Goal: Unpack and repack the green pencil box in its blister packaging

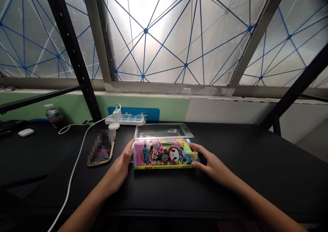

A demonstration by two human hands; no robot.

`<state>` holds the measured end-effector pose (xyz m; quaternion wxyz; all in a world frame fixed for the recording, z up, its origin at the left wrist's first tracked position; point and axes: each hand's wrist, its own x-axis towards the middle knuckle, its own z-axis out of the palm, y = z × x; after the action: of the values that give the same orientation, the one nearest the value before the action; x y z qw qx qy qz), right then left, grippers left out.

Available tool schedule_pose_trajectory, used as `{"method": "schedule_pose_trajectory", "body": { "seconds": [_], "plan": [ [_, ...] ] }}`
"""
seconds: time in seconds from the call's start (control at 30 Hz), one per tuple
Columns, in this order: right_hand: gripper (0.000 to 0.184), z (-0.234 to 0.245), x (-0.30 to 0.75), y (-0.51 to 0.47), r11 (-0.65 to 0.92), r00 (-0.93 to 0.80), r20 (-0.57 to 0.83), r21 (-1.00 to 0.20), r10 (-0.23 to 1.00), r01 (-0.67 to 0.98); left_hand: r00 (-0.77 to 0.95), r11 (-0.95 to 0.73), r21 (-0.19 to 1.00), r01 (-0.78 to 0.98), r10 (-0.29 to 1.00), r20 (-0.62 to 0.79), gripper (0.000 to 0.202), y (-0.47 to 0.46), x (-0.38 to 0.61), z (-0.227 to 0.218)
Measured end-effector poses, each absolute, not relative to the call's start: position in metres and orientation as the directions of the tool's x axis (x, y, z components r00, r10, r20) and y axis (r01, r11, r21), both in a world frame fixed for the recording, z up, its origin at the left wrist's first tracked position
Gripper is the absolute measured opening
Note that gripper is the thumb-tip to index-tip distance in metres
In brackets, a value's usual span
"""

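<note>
A brightly printed rectangular box [164, 154] with a cartoon figure lies flat on the black table [256, 163], its clear plastic lid [164, 130] swung open behind it. My left hand [121, 167] grips the box's left end, fingers curled against it. My right hand [211, 162] holds the right end, fingers wrapped around the edge near a green patch.
A phone [100, 152] lies left of the box, with a white cable [74, 167] running past it toward a white power strip [126, 118] at the wall. A white earbud case [26, 132] and a bottle [54, 115] sit far left. Black shelf posts [74, 54] stand by the window.
</note>
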<state>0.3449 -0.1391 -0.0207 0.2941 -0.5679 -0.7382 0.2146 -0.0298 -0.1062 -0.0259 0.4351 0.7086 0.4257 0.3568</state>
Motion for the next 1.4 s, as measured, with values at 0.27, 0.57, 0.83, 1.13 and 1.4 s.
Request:
{"method": "schedule_pose_trajectory", "body": {
  "seconds": [0.27, 0.57, 0.83, 1.13, 1.4],
  "plan": [
    [0.087, -0.032, 0.345, -0.138, 0.414, -0.235, 0.358, -0.593, 0.904, 0.690, 0.251, -0.457, 0.659, 0.597, 0.887, 0.388, 0.103, -0.120, 0.003, -0.019],
    [0.074, 0.012, 0.355, -0.048, 0.395, -0.055, 0.467, -0.674, 0.883, 0.624, 0.296, -0.446, 0.513, 0.733, 0.889, 0.349, 0.083, -0.021, 0.043, 0.031],
    [0.071, -0.028, 0.334, -0.023, 0.325, -0.099, 0.388, -0.576, 0.916, 0.750, 0.300, -0.328, 0.325, 0.887, 0.944, 0.135, 0.079, -0.005, 0.030, 0.000],
    [0.062, -0.024, 0.334, -0.038, 0.296, -0.200, 0.313, -0.299, 0.928, 0.907, 0.297, -0.306, 0.058, 0.950, 0.946, 0.126, 0.080, -0.015, 0.049, 0.005],
    [0.063, -0.013, 0.270, -0.083, 0.718, -0.656, 0.337, -0.093, 0.675, 0.690, 0.472, -0.484, 0.209, 0.850, 0.875, 0.109, 0.074, 0.004, 0.078, 0.007]
  ]
}}
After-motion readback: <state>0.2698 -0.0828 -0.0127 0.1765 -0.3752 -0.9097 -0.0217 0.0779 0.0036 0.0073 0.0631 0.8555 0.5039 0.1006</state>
